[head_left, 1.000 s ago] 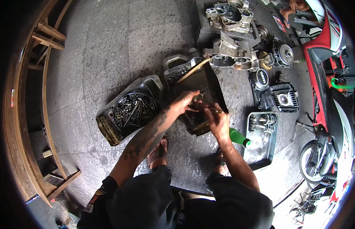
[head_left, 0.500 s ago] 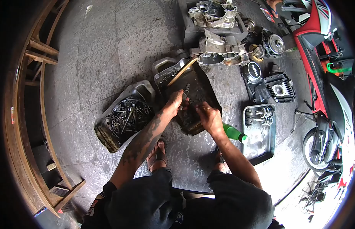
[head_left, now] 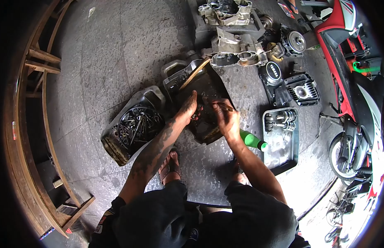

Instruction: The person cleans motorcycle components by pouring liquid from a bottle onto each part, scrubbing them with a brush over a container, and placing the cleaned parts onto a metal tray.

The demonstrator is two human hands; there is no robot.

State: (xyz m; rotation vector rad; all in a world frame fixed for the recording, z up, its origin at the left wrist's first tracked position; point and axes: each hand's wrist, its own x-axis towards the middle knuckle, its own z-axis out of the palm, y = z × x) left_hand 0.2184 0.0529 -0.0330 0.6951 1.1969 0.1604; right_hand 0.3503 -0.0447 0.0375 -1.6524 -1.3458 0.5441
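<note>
Above a dark pan [head_left: 214,89] of murky liquid, made from a cut-open jerrycan, both my hands work close together. My left hand [head_left: 187,109] is closed round a small dark metal part [head_left: 197,112], mostly hidden by the fingers. In my right hand [head_left: 227,122], the fingers pinch a thin brown-handled tool [head_left: 226,107]; its working end is blurred near the left hand. A wooden stick [head_left: 194,74] leans across the pan's upper left edge. Just right of my right wrist lies a green bottle [head_left: 250,139].
A cut jerrycan [head_left: 152,97] full of bolts and small parts sits left. Right of me, a metal tray [head_left: 283,159] holds gear shafts [head_left: 286,120]. Engine casings [head_left: 237,49], a Yamaha cover [head_left: 273,73] and a cylinder head [head_left: 302,91] lie beyond. A motorcycle [head_left: 344,95] stands at right.
The metal part in my left hand has turned and drawn lower, its shaft no longer sticking up. My right hand has tilted, and the brown-handled tool now shows in its fingers.
</note>
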